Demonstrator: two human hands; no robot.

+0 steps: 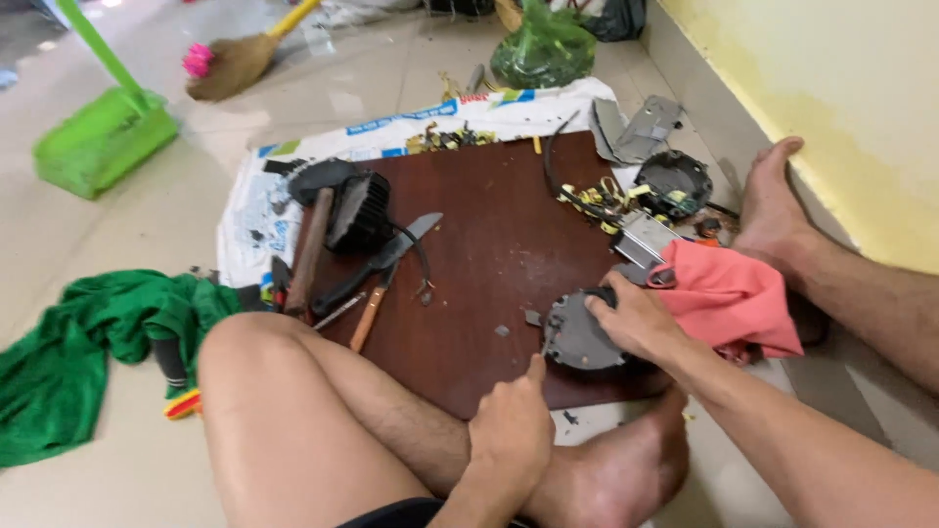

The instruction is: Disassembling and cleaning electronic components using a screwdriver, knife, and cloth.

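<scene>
— Right hand [636, 323] clamps the round metal part [579, 337] at lower right of the board [489, 264]; left hand [514, 430] is fisted, thumb against the part's edge.
— Looks heavy, rigid; hold the rim.

- A flattened white sack [256, 210], printed with blue, red and green bands and marks, was spread on the floor under the far and left edges of the brown board [499, 264].
- A green plastic bag [543, 49], knotted and bulging, was set beyond the sack, near the wall.
- No screens or signs were seen.
</scene>
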